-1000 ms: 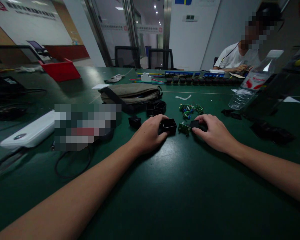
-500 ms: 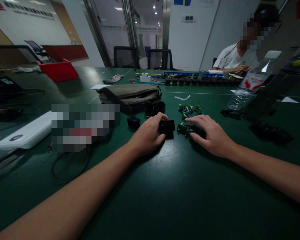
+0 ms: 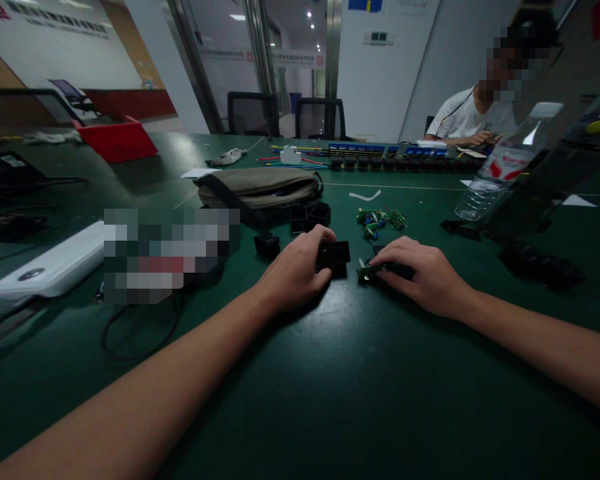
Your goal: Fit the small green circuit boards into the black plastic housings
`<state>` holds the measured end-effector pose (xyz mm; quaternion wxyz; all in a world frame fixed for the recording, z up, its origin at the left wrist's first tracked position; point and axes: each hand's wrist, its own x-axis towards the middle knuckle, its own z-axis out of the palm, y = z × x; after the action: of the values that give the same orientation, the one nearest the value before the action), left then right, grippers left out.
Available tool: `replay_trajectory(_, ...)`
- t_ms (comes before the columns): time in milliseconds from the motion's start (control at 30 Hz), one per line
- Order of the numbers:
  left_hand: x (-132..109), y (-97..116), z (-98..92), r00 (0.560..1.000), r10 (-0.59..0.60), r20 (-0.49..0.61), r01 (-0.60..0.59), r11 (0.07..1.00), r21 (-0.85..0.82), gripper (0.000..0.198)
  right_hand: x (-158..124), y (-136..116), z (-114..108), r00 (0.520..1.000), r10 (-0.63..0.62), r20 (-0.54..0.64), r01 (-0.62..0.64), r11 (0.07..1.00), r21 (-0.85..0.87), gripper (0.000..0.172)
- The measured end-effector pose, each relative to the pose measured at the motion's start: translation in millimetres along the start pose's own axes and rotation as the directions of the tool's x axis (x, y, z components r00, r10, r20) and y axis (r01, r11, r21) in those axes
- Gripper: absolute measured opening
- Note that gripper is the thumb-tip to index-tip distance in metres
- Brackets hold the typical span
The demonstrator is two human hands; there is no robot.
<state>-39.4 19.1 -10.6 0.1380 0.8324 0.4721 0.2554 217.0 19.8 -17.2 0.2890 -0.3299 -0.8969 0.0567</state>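
While the left hand (image 3: 300,270) curls around a black, box-shaped plastic case (image 3: 337,252) just above or on the table, thumb near and fingers beyond, the right hand (image 3: 417,273) pinches a small green circuit board (image 3: 367,273) between thumb and fingertips, just to the right of the case and apart from it. A flat black piece (image 3: 379,249) shows behind the right fingers; whether the hand touches it is hard to tell in this dim light.

The board is best gripped by its edges, lightly, so that no part soldered to it gets bent, and the case wants a firm, level hold with the fingers clear of its free end. Slow, small wrist turns suit pieces this size, with both forearms low for steadiness.

The dark green tabletop (image 3: 340,393) is smooth and throws back a pale glare. Beyond the hands lie a loose cluster of green circuit boards (image 3: 373,219) and a group of black plastic cases (image 3: 310,217), with a grey-brown fabric bag (image 3: 260,188) behind the latter. A clear plastic bottle (image 3: 500,167) stands to the right; across the table sits a person in a white shirt (image 3: 455,113), and two black mesh-backed chairs (image 3: 253,115) stand before glass doors (image 3: 225,63)
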Motion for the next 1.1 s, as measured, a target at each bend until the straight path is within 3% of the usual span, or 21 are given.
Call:
replay_trajectory(300,-1,2,0.1,0.999,0.046,-0.026,-0.045,0.998,0.039,0.040,-2,-6,-2,0.980,-0.101,-0.174,0.130,0.978,0.161,0.013)
replay_trajectory(600,-2,22,5.4,0.940,0.341,-0.018,-0.333,0.929,0.163,0.037,-1,-17,-1,0.962,-0.166,-0.217,0.203,0.965,0.166,0.016)
replay_trajectory(1100,-4,21,8.5,0.933,0.358,-0.015,-0.354,0.927,0.123,0.034,0,-15,-2,0.959,-0.103,-0.264,0.141,0.982,0.128,0.003)
